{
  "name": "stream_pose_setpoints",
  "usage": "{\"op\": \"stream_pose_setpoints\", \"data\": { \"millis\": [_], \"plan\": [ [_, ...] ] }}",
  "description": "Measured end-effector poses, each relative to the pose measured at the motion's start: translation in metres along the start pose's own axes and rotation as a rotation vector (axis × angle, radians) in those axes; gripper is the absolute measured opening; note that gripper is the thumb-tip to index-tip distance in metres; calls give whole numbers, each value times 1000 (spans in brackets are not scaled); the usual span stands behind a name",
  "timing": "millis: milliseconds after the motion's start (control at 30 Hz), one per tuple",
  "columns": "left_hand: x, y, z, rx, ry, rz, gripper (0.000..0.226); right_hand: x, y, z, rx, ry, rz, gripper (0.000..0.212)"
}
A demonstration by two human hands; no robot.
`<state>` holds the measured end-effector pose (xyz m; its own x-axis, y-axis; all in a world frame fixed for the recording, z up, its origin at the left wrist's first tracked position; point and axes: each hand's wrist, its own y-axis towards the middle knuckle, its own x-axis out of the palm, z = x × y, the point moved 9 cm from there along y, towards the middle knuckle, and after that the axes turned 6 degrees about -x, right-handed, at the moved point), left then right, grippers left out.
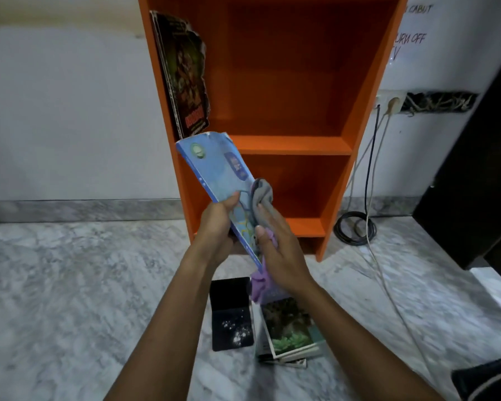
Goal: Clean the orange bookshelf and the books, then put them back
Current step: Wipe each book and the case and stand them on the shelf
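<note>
The orange bookshelf (289,144) stands against the wall. One dark, worn book (185,79) leans on its upper compartment's left wall. In front of the shelf my left hand (217,227) grips the lower part of a thin light-blue book (217,166), held tilted. My right hand (278,256) presses a grey and purple cloth (262,195) against the blue book's cover. On the floor below lie a black book (232,314) and a small stack of books (289,331) topped by a green picture cover.
Marble floor (70,285) spreads all around. Right of the shelf a wall socket (389,102) feeds cables (368,169) down to a black coil (355,228) on the floor. Dark furniture (475,180) stands at the right. A dark cloth (489,377) lies at bottom right.
</note>
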<state>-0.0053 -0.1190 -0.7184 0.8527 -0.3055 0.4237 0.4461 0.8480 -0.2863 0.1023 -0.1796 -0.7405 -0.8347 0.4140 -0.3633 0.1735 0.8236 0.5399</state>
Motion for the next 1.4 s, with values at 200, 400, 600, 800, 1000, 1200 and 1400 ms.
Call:
{"op": "stream_pose_setpoints", "data": {
  "millis": [200,400,600,800,1000,1200,1400],
  "plan": [
    [21,-23,7,-86,81,-192,35,-50,39,26,372,355,171,38],
    [38,-16,94,-17,275,-286,33,-68,72,17,463,884,148,31],
    [30,4,146,-116,979,-350,29,-110,139,-15,196,615,292,27],
    [19,44,192,304,815,-121,32,-115,208,-23,106,429,341,27],
    [7,86,221,637,869,293,26,-97,256,10,283,-137,504,52],
    [-15,114,246,797,907,603,15,13,330,59,226,55,282,64],
    [-61,130,243,839,972,815,13,86,349,62,196,110,116,26]
  ]
}}
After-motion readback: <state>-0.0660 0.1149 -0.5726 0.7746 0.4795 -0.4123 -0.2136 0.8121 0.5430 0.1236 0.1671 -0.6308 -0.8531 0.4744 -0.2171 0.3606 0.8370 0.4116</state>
